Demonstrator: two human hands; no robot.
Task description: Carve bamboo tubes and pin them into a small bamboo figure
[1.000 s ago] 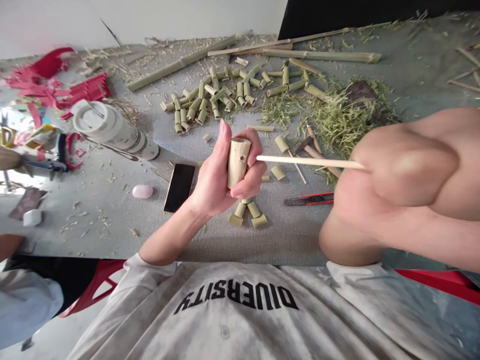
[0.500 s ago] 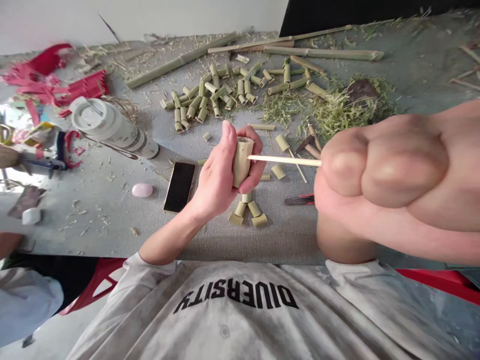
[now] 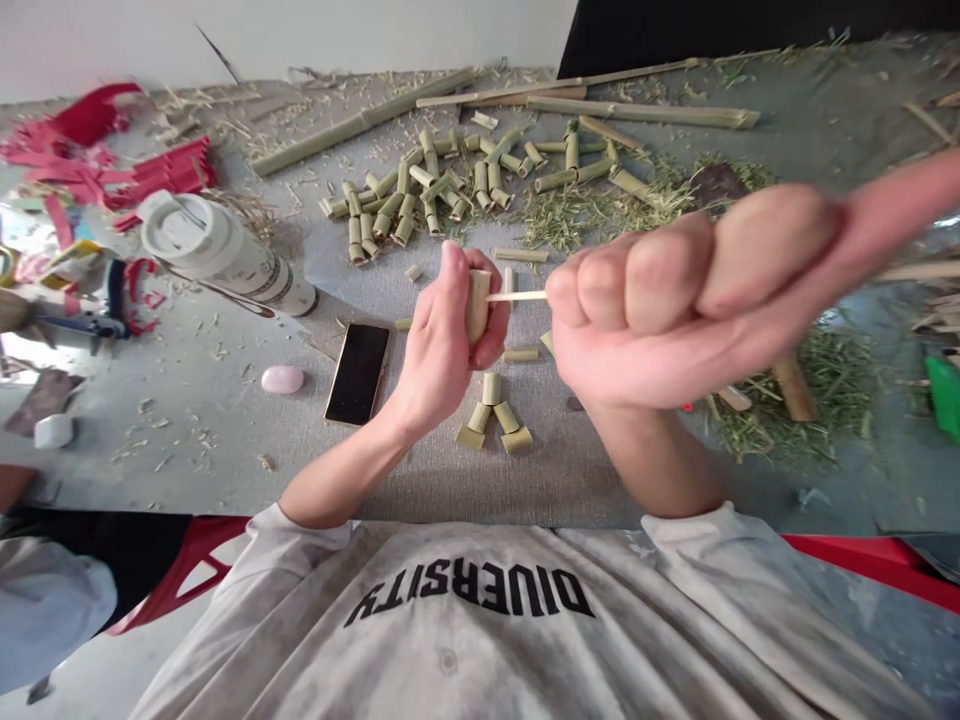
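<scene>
My left hand (image 3: 442, 335) is wrapped round a short bamboo tube (image 3: 478, 305), thumb upright along its near side. A thin pale bamboo stick (image 3: 519, 296) meets the tube's right side; whether its tip is inside a hole I cannot tell. The stick's other end disappears into the closed fist of my right hand (image 3: 675, 290), raised close to the camera. On the table below the tube, several cut bamboo pieces (image 3: 492, 388) are laid out in a forked shape. Small bamboo pieces (image 3: 521, 355) lie just right of my left hand.
Bamboo figures and segments (image 3: 420, 185) spread across the table's back, before long bamboo poles (image 3: 360, 122). A phone (image 3: 357, 373), a white tumbler (image 3: 225, 255) and a pink oval object (image 3: 283, 379) sit to the left. Shavings (image 3: 810, 390) heap at the right. Another person's sleeve (image 3: 52, 610) shows lower left.
My right fist has moved left, closer to the tube, so less of the stick shows. The tube has turned slightly within my left hand, which stays in nearly the same place.
</scene>
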